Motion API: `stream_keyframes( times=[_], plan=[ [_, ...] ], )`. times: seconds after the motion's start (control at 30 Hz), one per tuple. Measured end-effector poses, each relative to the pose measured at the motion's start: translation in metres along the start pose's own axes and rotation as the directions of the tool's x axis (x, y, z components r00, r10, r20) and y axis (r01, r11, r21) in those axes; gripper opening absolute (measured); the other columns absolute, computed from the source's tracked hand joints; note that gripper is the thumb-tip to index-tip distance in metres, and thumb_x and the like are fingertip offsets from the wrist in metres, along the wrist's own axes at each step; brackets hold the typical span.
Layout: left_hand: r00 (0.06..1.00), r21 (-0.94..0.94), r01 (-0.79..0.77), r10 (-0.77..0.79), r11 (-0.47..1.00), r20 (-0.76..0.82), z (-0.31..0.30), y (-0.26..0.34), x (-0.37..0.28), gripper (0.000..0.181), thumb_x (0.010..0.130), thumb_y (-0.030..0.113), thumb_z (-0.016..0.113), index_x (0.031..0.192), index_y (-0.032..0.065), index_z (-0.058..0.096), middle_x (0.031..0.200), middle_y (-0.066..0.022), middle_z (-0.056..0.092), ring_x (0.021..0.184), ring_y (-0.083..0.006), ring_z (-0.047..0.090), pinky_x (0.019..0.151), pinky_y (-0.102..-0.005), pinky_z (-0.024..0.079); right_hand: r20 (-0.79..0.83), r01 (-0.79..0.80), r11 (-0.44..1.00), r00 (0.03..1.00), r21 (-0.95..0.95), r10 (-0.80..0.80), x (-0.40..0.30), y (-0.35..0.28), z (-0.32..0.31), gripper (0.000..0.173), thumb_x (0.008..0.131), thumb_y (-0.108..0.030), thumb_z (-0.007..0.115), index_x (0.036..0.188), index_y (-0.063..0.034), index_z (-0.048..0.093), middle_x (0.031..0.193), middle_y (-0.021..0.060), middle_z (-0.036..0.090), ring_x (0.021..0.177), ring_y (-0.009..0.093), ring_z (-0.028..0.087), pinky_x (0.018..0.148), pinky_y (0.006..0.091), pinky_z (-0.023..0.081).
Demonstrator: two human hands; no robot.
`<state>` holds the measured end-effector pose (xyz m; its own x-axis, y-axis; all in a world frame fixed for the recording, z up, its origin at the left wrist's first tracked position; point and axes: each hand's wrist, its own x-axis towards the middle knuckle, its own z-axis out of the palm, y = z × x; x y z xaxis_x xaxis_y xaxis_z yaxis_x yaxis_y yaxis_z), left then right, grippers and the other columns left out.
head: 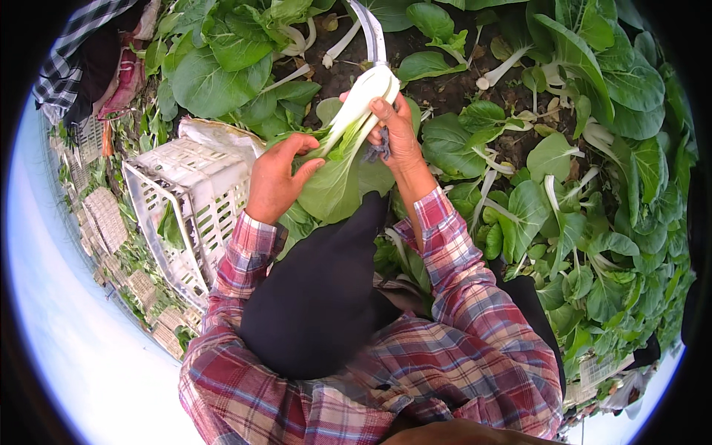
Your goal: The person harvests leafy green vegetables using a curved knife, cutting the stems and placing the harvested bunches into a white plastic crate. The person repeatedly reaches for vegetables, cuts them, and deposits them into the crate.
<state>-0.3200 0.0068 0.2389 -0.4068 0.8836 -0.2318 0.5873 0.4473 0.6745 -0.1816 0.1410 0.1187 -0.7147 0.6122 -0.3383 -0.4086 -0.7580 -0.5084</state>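
A head of pak choi (364, 105) with a thick white stalk base and green leaves is gripped in my right hand (397, 130), base pointing away from me. From behind that base projects a curved metal sickle blade (371, 30); its handle is hidden by the hand and stalks. Dark grey cloth (378, 149) shows beneath my right palm. At the leafy end, my left hand (278, 175) touches the edge of a leaf, thumb and forefinger apart. Whether its other fingers pinch the leaf from below is hidden.
A white plastic crate (192, 189) lies tilted to my left, a pale sack (222, 133) against it. Loose leaves (484, 200) and cut stalks litter the soil (423, 47). Standing pak choi plants (628, 83) line the right. More crates (105, 217) and checked cloth (69, 55) appear farther left.
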Motion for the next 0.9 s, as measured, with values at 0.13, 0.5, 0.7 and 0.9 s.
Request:
stream_keyframes(
  times=[0.13,0.5,0.7,0.9],
  plan=[
    [0.98,0.091,-0.073,0.088,0.993,-0.18,-0.027,0.024,0.009,0.069,0.073,0.022,0.086,0.131,0.0031,0.053,0.126,-0.0124,0.062,0.118,-0.025,0.059,0.099,-0.0404,0.046,-0.02,0.025,1.0,0.999,-0.01,-0.025,-0.015,-0.019,0.013,0.05,0.085,-0.022,0.074,0.123,-0.0012,0.048,0.106,0.02,0.07,0.056,0.006,0.057,0.042,0.0162,0.041],
    [0.983,0.369,-0.058,-0.01,0.928,0.181,-0.009,-0.015,0.048,0.039,0.07,0.016,0.075,0.107,0.0093,0.065,0.091,-0.0113,0.069,0.082,-0.0329,0.067,0.078,-0.0411,0.05,-0.068,0.059,0.815,0.99,-0.576,-0.12,0.016,0.023,-0.009,0.043,0.1,-0.044,0.054,0.1,-0.0022,0.06,0.071,0.002,0.059,0.058,0.007,0.049,0.052,0.0241,0.038],
    [0.913,0.695,-0.407,0.258,0.593,0.315,-0.033,-0.008,0.092,0.025,0.066,0.008,0.072,0.089,0.0102,0.062,0.083,-0.0069,0.059,0.071,-0.0297,0.063,0.065,-0.0411,0.045,-0.135,0.048,0.792,0.977,-0.609,-0.163,0.033,0.027,-0.013,0.039,0.1,-0.04,0.055,0.093,-0.0022,0.061,0.067,-0.0014,0.052,0.059,0.005,0.045,0.054,0.022,0.036],
    [0.953,0.774,-0.301,0.142,0.557,0.268,-0.038,-0.022,0.109,0.029,0.068,0.01,0.072,0.096,0.0117,0.065,0.101,-0.0067,0.06,0.076,-0.031,0.064,0.068,-0.0398,0.048,-0.21,-0.033,0.796,0.97,-0.604,-0.119,-0.007,0.032,-0.031,0.036,0.101,-0.038,0.056,0.089,-0.004,0.058,0.063,-0.0035,0.046,0.056,0.004,0.04,0.051,0.0227,0.032]
  ],
)
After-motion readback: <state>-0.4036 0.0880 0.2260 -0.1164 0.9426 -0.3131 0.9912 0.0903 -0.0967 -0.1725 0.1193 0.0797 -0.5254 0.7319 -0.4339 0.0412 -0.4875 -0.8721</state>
